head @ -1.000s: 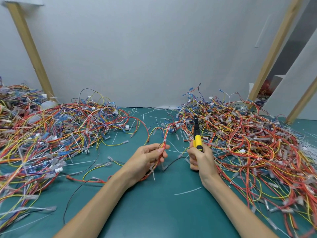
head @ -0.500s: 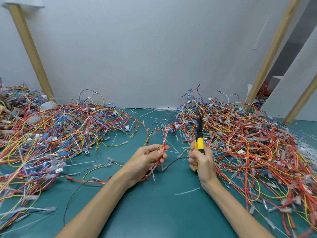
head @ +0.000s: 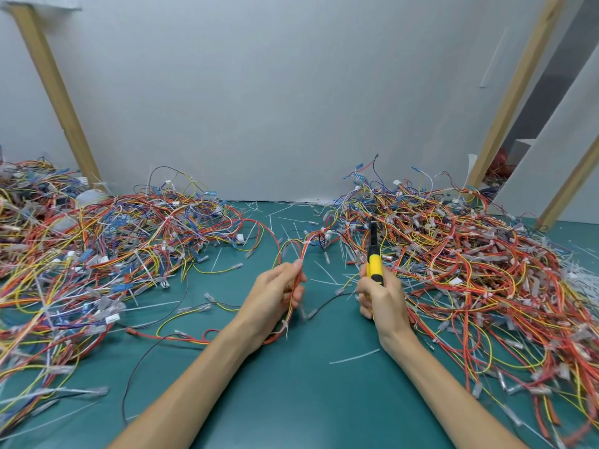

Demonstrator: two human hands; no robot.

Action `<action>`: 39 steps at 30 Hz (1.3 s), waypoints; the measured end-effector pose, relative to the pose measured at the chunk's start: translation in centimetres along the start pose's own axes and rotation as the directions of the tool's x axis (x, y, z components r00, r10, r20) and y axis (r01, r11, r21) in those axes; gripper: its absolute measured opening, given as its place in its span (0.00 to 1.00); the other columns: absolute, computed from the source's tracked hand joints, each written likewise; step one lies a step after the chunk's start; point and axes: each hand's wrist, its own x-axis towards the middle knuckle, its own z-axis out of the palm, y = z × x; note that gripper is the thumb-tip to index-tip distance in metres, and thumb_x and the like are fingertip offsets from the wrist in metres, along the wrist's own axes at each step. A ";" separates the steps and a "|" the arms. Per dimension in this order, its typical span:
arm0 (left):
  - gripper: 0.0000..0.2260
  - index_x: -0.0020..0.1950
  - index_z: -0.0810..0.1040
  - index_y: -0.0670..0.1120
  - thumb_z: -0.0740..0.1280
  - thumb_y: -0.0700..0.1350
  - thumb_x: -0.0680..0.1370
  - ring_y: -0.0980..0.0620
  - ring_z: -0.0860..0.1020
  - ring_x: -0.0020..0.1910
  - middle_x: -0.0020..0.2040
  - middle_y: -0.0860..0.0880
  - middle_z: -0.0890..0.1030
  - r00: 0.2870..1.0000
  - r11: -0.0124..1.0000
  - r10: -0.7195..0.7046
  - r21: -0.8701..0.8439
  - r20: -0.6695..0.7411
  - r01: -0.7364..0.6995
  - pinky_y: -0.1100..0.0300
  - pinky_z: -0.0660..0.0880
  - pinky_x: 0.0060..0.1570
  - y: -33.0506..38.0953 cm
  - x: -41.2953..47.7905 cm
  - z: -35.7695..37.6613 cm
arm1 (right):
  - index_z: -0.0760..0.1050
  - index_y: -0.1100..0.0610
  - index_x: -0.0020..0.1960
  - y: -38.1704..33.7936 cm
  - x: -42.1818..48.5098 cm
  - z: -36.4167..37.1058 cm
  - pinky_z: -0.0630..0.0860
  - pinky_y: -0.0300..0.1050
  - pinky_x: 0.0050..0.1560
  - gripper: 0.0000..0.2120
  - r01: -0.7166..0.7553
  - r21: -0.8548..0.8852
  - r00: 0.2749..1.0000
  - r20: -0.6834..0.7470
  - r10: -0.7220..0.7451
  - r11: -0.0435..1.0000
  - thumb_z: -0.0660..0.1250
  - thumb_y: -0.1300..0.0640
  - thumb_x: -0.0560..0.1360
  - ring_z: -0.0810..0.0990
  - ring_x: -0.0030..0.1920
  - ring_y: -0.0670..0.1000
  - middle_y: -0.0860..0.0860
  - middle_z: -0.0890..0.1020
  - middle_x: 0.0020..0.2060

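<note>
While the left hand (head: pixel 275 294) pinches a red-and-yellow wire bundle (head: pixel 304 251) between thumb and curled fingers just above the green mat (head: pixel 291 400), the right hand (head: pixel 384 298) wraps its fingers round the yellow-handled cutters (head: pixel 375 264) (tip up, beside the wire heap (head: pixel 470 270)), likely poised to snip a tie.

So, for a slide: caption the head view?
Left hand holds a wire bundle while right hand grips a yellow-handled tool beside a big wire pile on a green table.

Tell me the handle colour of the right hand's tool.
Yellow handle, black tip; head view.
</note>
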 end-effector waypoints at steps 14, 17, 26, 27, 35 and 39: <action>0.07 0.43 0.81 0.42 0.67 0.44 0.70 0.50 0.78 0.36 0.40 0.42 0.83 0.995 0.999 0.051 -0.022 0.084 -0.049 0.62 0.76 0.41 -0.6 0.1 -0.5 | 0.70 0.54 0.40 -0.2 -0.2 0.1 0.55 0.45 0.27 0.07 0.009 -0.019 1.000 0.022 -0.009 1.000 0.63 0.59 0.62 0.61 0.27 0.48 0.48 0.66 0.29; 0.11 0.50 0.82 0.43 0.65 0.43 0.71 0.53 0.81 0.44 0.50 0.42 0.85 0.991 0.998 0.043 0.038 0.123 -0.048 0.65 0.76 0.49 -0.6 0.1 -0.5 | 0.70 0.54 0.40 -0.1 -0.2 0.2 0.55 0.44 0.27 0.07 0.013 -0.019 1.000 0.026 -0.012 1.000 0.63 0.59 0.62 0.60 0.26 0.48 0.47 0.66 0.28; 0.12 0.58 0.83 0.48 0.69 0.38 0.77 0.55 0.72 0.42 0.46 0.53 0.79 0.989 0.936 0.149 0.318 0.022 -0.148 0.72 0.67 0.43 -0.1 -0.8 0.1 | 0.71 0.56 0.41 -0.3 -0.2 0.1 0.56 0.44 0.26 0.07 0.015 -0.013 0.999 0.030 -0.015 1.000 0.63 0.60 0.63 0.61 0.26 0.49 0.48 0.66 0.28; 0.12 0.58 0.83 0.47 0.69 0.38 0.76 0.53 0.68 0.39 0.39 0.52 0.76 0.986 0.929 0.164 0.335 -0.001 -0.154 0.70 0.65 0.40 -0.2 -0.8 0.1 | 0.71 0.56 0.41 -0.3 -0.2 0.1 0.56 0.44 0.27 0.07 0.017 -0.014 0.999 0.034 -0.017 1.000 0.63 0.60 0.63 0.61 0.26 0.49 0.49 0.66 0.28; 0.10 0.52 0.85 0.55 0.74 0.42 0.74 0.48 0.61 0.38 0.34 0.48 0.72 0.994 0.926 0.111 0.363 -0.003 -0.102 0.58 0.58 0.40 -0.4 -0.9 0.3 | 0.71 0.56 0.40 -0.3 -0.2 0.1 0.57 0.44 0.26 0.06 0.027 -0.026 0.999 0.042 -0.025 0.999 0.63 0.59 0.63 0.61 0.26 0.48 0.47 0.67 0.26; 0.09 0.55 0.84 0.50 0.73 0.44 0.75 0.52 0.69 0.38 0.40 0.49 0.78 0.992 0.916 0.111 0.381 0.055 -0.123 0.61 0.65 0.43 -0.3 -1.1 0.4 | 0.71 0.55 0.40 -0.2 -0.1 0.1 0.57 0.44 0.26 0.06 0.034 -0.030 0.999 0.043 -0.033 0.999 0.63 0.60 0.63 0.62 0.25 0.48 0.47 0.68 0.26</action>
